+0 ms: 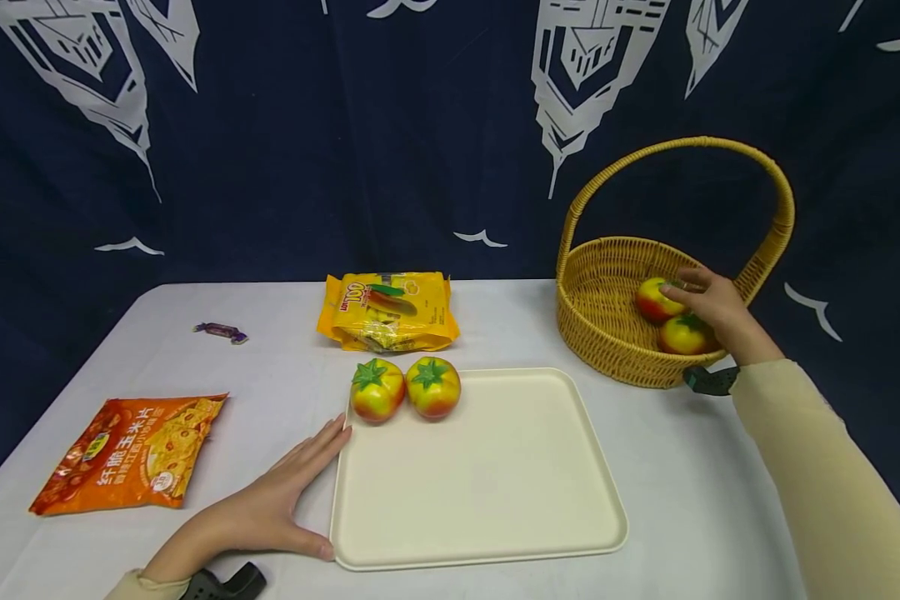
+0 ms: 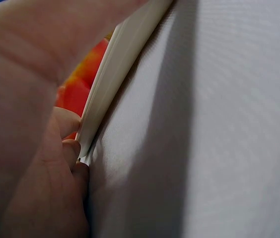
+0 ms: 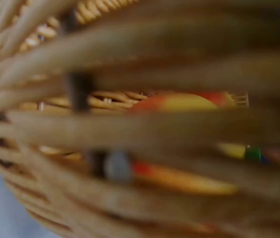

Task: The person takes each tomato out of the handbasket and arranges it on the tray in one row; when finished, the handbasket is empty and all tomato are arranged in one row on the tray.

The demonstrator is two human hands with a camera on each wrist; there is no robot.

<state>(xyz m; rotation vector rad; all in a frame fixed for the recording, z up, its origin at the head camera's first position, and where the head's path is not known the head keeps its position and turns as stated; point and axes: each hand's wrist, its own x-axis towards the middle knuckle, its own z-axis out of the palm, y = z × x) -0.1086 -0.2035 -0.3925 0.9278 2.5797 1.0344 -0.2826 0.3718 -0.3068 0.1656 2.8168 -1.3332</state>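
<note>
Fingers spread, my left hand (image 1: 273,508) touches the left rim of a cream tray (image 1: 487,492); the left wrist view shows the fingertips against the rim. Two yellow-red tomatoes (image 1: 377,390) with green leaf caps sit side by side at the tray's far left corner. My right hand (image 1: 712,308) reaches over the right rim of a wicker basket (image 1: 607,350), thumb and fingers apart. Just below and left of it, inside the basket, are two more tomatoes (image 1: 654,298). Basket weave covers most of the right wrist view, so the right fingertips are largely hidden.
Behind the tray lies a yellow snack packet (image 1: 390,312). An orange snack bag (image 1: 135,454) is at the left, with a small purple-wrapped candy (image 1: 221,332) beyond it. The basket's tall handle (image 1: 690,143) arches above the right hand. A dark patterned curtain (image 1: 435,150) hangs behind the table.
</note>
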